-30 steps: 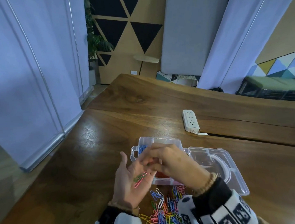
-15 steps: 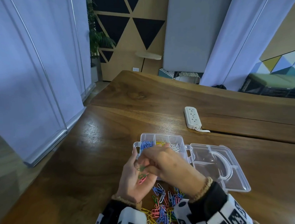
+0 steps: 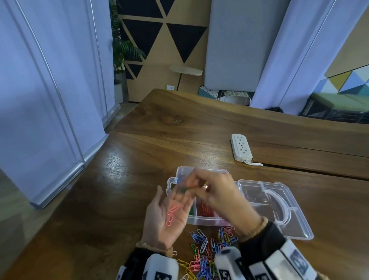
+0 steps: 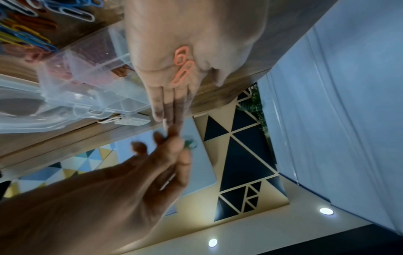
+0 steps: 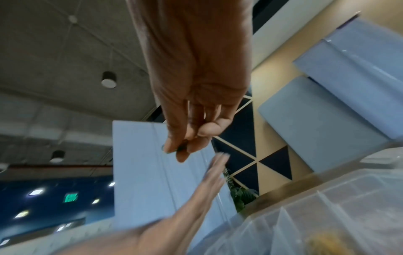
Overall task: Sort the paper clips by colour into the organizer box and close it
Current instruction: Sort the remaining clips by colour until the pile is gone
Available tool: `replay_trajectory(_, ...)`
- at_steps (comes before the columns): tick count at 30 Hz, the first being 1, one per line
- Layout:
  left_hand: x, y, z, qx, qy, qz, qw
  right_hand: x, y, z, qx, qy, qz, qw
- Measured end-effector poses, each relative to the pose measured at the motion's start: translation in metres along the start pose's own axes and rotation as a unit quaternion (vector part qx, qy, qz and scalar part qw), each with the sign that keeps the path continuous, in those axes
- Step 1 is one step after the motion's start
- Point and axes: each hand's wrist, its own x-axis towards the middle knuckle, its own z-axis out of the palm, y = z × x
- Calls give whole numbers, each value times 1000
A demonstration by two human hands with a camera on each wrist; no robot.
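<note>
My left hand [image 3: 165, 214] lies palm up with straight fingers, and pink paper clips [image 3: 172, 214] [image 4: 182, 67] rest on its palm. Just above its fingertips my right hand [image 3: 186, 187] [image 5: 183, 148] pinches a green paper clip [image 3: 183, 189] [image 4: 189, 144] between thumb and fingers. Both hands hover at the near left of the clear organizer box [image 3: 201, 220], whose lid [image 3: 288, 215] lies open to the right. Blue, green and red clips show in its compartments; my hands hide much of the box. A heap of mixed coloured clips [image 3: 207, 257] lies on the table in front of the box.
A white power strip [image 3: 241, 146] with its cord lies on the wooden table [image 3: 138, 163] beyond the box. The table's left edge runs beside white curtains. Bare wood spreads to the left and far side.
My right hand has lifted a green clip off my left palm and raised it toward the box. Only pink clips stay on the palm. The head view has tilted down slightly.
</note>
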Motion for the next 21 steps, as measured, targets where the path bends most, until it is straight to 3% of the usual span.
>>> replay_trajectory(3,-3,18,-2,-72,0,28,997,12,9,-18,5,35,78,996)
replay_trajectory(6,-1,27,-8,-84,-10,63,994,22,16,-8,-28,-15,124,992)
replay_trajectory(10,-2,20,-2,-64,1,56,996,25,19,17,-69,-78,150,983)
replay_trajectory(13,-3,16,0,-60,3,34,998,20,20,24,-134,-51,104,984)
replay_trajectory(16,-4,13,3,-32,0,34,999,8,11,21,-100,75,-32,992)
replay_trajectory(17,-2,12,1,-20,4,34,999,3,5,21,-82,87,-69,990)
replay_trajectory(21,2,10,-11,6,-65,5,998,-10,-7,41,-126,-29,-94,987)
